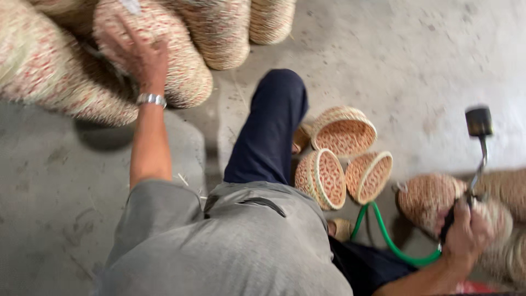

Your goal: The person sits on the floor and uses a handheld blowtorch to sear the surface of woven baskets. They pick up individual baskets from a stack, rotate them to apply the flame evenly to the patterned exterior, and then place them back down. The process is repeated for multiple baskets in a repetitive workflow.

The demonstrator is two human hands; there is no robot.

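Stacked baskets [186,60] lie on the floor [383,49], left of the knee [271,126]. The left hand [137,52] lies spread on one stack. Right of the knee, right hand [466,233] fingers grip a torch [475,159].

red-speckled cream baskets [344,131], green hose [390,239]

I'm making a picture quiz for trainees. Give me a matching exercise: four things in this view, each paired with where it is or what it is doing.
1. left hand
2. right hand
3. green hose
4. three small baskets

A. loose on the floor by the knee
B. grips a torch handle
C. rests on a stacked basket roll
D. curves toward the torch

Pairs: 1-C, 2-B, 3-D, 4-A
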